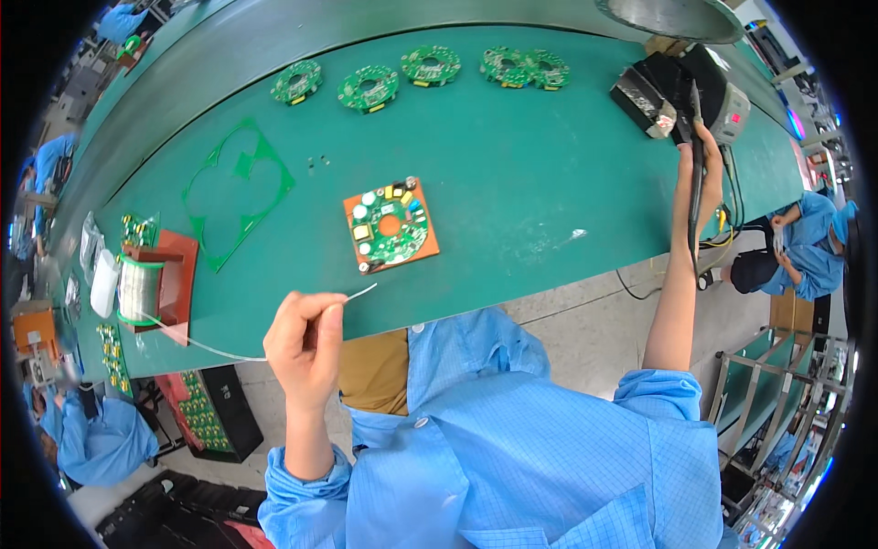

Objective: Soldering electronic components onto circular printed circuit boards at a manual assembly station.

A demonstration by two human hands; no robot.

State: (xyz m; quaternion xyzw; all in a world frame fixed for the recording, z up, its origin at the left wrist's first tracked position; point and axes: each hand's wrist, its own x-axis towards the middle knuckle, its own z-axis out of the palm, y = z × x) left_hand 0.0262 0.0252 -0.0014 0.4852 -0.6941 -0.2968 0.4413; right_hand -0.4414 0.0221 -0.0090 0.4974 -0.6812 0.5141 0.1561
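Note:
Solder wire (362, 293) is pinched between the thumb and fingers of my left hand (306, 340), near the front edge of the table. Its free tip points right, and the strand runs back to a solder spool (140, 291) on a red-brown holder (181, 274). At the far right, my right hand (706, 169) is closed around a soldering iron (697, 197). The iron's tip end is at the dark iron stand (645, 91), partly hidden there. Between my hands, apart from both, a round green circuit board (402, 240) sits on a square orange fixture (424, 253).
Several round green boards (368, 89) lie along the back of the green table (512, 183). An empty green panel frame (197, 222) lies at left. A grey soldering station (734, 114) stands behind the iron, its cable hanging off the right edge. Other people (809, 242) sit nearby.

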